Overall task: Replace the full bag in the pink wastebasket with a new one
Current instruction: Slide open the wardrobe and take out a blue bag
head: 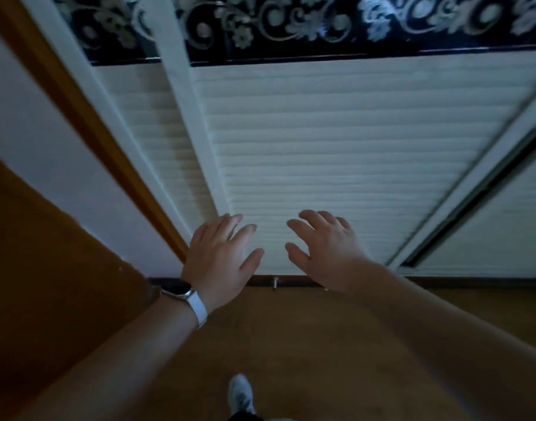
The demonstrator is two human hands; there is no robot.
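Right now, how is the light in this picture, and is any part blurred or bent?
Head view: dim, bluish light; motion blur smears the slatted door, most at its right edge; the wide lens splays the door frames; left hand and right hand look sharper.

Both hands reach side by side before the slatted door.

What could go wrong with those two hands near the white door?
Both the left hand and right hand are open at the slatted door; if it slides, fingers might get pinched against the white post beside it. The small metal peg at the door's foot could catch the shoe.
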